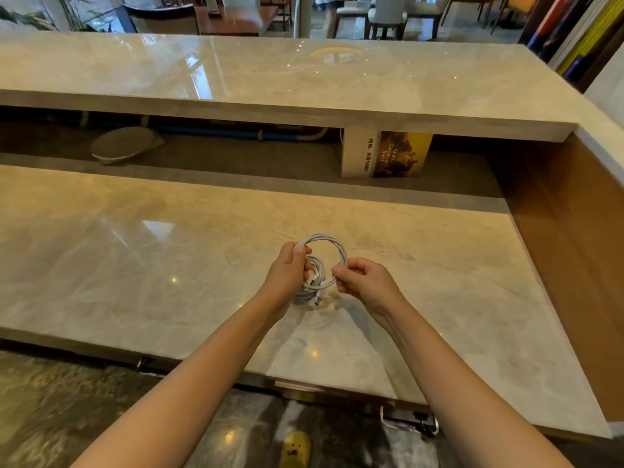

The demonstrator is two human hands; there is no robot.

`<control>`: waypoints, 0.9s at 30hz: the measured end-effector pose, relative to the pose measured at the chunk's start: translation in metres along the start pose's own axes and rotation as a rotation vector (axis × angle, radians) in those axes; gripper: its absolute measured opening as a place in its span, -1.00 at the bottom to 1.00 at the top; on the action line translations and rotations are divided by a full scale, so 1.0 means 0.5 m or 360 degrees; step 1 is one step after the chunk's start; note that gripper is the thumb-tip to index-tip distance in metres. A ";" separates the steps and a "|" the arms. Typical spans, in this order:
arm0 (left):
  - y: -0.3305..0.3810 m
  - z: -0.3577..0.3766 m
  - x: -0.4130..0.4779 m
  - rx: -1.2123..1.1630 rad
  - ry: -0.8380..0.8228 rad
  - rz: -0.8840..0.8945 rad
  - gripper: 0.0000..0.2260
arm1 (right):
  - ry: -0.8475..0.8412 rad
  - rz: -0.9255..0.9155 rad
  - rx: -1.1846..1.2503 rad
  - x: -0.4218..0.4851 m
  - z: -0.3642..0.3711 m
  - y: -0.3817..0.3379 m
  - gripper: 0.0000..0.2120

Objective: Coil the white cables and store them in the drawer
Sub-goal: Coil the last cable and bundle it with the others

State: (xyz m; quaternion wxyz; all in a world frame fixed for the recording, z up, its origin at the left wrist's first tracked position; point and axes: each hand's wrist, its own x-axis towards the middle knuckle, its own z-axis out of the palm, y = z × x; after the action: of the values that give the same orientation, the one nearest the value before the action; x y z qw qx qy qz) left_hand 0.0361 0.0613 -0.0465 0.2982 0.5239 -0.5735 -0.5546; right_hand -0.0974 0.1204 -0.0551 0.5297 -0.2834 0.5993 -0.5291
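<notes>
Coiling is the step in hand: we've got the white cable [326, 261] up just above the marble counter [135, 251], looped into a round hoop between both hands. Our left hand [287, 270] is wrapped round the hoop's left side, fingers [299, 251] curled shut over the gathered turns. Our right hand [363, 278] pinches the strand on the right side, fingertips pressed together on it. A smaller bundle of turns and a plug end hang below the hoop, close over the stone. So the coil isn't tidy yet, by our reckoning: next we need to feed that loose tail round into the loop. The drawer [297, 386] seems to be under the counter's near edge, and looks shut, so a hand must come free for it.
</notes>
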 end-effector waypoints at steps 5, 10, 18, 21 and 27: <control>-0.024 -0.024 0.034 0.0530 0.0135 0.0105 -0.73 | 0.0027 0.0062 0.0124 0.027 0.019 0.005 -0.91; -0.054 -0.038 0.069 0.0855 0.0246 0.0066 -0.71 | 0.0125 0.0226 0.0093 0.068 0.047 0.024 -0.93; -0.084 -0.043 0.097 0.1566 0.0132 -0.0024 -0.69 | 0.0388 0.0222 -0.0214 0.113 0.071 0.070 -0.95; -0.096 -0.059 0.107 0.1708 0.0042 -0.0015 -0.63 | 0.0524 0.0080 -0.0531 0.111 0.081 0.080 -0.88; -0.125 -0.059 0.103 0.1630 -0.0015 0.0083 -0.66 | 0.0507 -0.0008 -0.1093 0.101 0.087 0.090 -0.71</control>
State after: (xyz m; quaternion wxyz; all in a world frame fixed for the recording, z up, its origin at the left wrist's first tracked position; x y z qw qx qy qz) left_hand 0.0660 0.0141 -0.1120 0.0145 0.5860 -0.7858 -0.1973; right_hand -0.0610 0.0730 -0.1087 0.3026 -0.3601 0.8160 -0.3360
